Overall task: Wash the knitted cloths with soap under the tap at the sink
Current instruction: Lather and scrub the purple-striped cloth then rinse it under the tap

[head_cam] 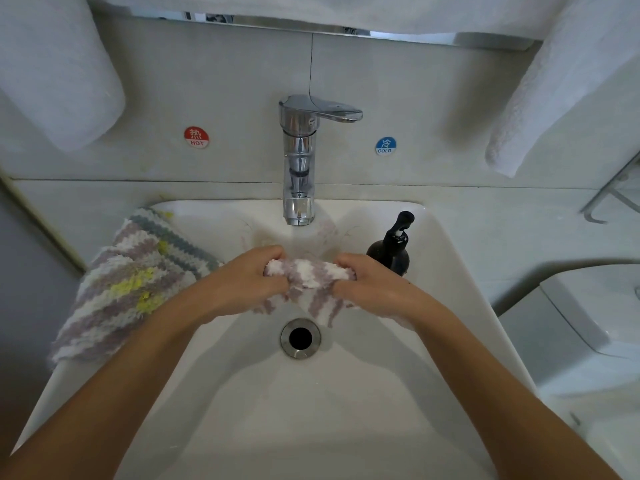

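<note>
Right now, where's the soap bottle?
In the head view, the dark pump bottle stands on the right side of the sink, right of the tap and just behind the right hand.

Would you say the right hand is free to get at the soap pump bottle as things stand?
Probably not yet: the right hand grips the striped cloth. The pump bottle stands just beyond it, nothing between.

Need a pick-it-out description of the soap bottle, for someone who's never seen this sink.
Start at the chrome tap at the back of the white sink. Just to its right, on the basin's inner slope beside the right hand, stands the soap bottle. It is the only dark thing there, black with a pump top.
</note>
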Tool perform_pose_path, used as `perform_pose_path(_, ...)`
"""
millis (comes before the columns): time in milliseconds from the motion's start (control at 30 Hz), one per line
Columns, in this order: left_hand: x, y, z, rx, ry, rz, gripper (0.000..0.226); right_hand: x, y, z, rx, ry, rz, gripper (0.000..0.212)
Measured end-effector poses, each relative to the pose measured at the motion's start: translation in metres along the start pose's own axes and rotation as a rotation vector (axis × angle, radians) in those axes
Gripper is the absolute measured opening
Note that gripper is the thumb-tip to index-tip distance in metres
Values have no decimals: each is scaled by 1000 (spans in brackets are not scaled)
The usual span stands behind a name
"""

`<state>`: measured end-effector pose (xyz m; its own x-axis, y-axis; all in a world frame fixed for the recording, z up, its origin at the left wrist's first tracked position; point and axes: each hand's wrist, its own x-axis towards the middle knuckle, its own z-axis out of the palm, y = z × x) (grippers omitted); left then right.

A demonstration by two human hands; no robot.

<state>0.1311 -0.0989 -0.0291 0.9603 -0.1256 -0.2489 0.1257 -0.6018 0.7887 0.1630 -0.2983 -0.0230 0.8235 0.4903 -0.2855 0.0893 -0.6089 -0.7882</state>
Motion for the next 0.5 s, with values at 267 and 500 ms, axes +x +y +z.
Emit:
perform_pose_path(267, -2, 4, 1, -117, 56, 47, 21, -5, -4, -3, 386, 19, -13, 21)
perform_pose_path(500, -4, 18, 41, -41, 545, 216, 33, 14, -10, 28, 560, 613, -123, 32)
